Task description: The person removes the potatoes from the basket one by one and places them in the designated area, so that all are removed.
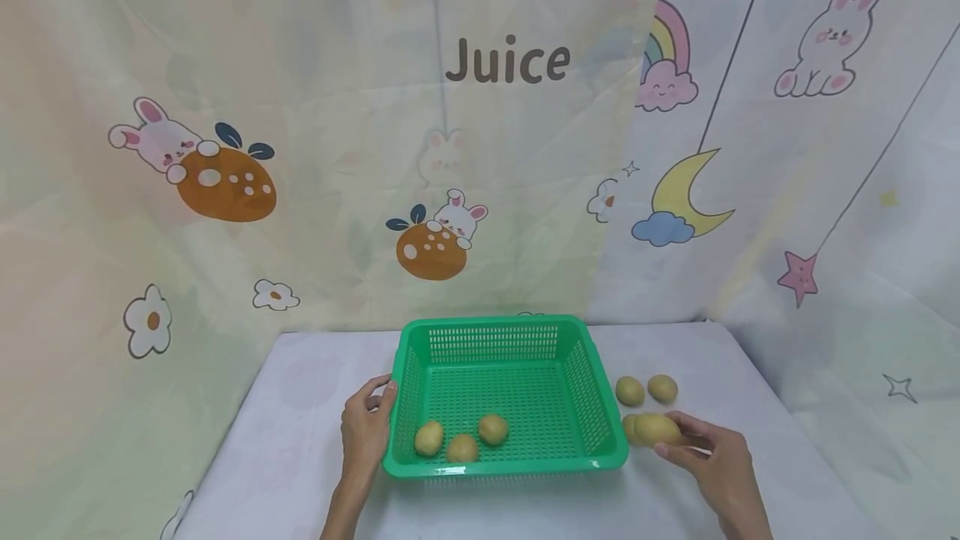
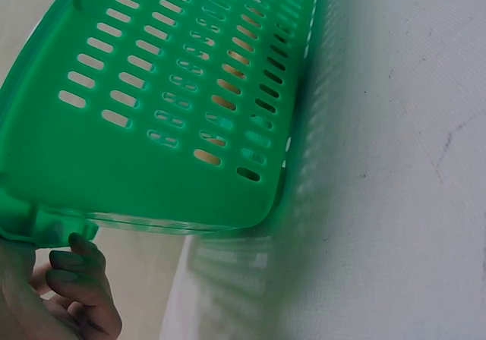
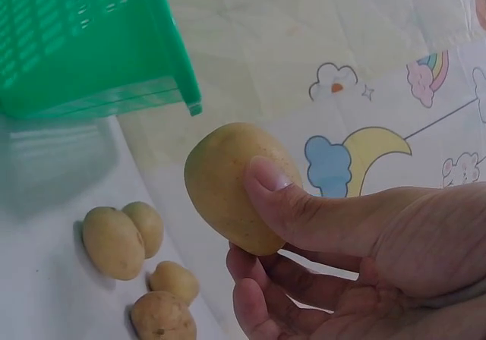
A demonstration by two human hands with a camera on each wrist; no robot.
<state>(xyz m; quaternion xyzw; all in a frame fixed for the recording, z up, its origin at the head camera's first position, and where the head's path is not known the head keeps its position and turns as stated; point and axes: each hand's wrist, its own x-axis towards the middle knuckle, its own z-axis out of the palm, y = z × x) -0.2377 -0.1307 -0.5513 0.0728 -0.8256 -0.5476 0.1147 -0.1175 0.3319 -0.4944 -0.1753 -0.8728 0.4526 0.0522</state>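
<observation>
A green plastic basket with slotted walls stands on the table. Three potatoes lie inside near its front left, among them one potato a little apart from the wall. At the basket's left rim, my left hand holds the edge; in the left wrist view its curled fingers are at the rim's corner. Just right of the basket, my right hand pinches a potato between thumb and fingers, raised off the table. More potatoes, such as one potato, rest on the table beneath it.
A white cloth covers the table. Behind it hangs a printed curtain with rabbits, a moon and the word Juice. Two potatoes sit close to the basket's right wall; another is partly hidden behind the held one.
</observation>
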